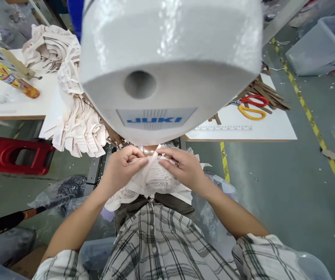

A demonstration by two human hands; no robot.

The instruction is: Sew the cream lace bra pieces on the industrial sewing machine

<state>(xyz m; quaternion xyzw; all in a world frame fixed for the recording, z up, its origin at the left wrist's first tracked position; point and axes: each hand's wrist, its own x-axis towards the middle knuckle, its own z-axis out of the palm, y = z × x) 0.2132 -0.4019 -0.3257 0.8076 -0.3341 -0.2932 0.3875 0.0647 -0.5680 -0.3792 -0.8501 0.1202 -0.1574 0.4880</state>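
A white lace bra [162, 177] with moulded cups hangs over my lap, just below the head of a white sewing machine [167, 93]. My left hand [126, 165] pinches the top edge of its fabric between thumb and fingers. Close by on the other side, my right hand [181, 165] grips the same edge, thumb underneath and index finger on top. A narrow pale strip [156, 151] stands up between my two hands. The machine's head hides the needle area.
Bundled white fabric pieces [78, 130] hang over the table's left edge, near an orange drink bottle [21, 83]. To the right lie scissors [251, 107], brown strips [269, 93] and a clear ruler [222, 128]. A red stool [15, 155] stands left; a plastic bin [316, 50] sits far right.
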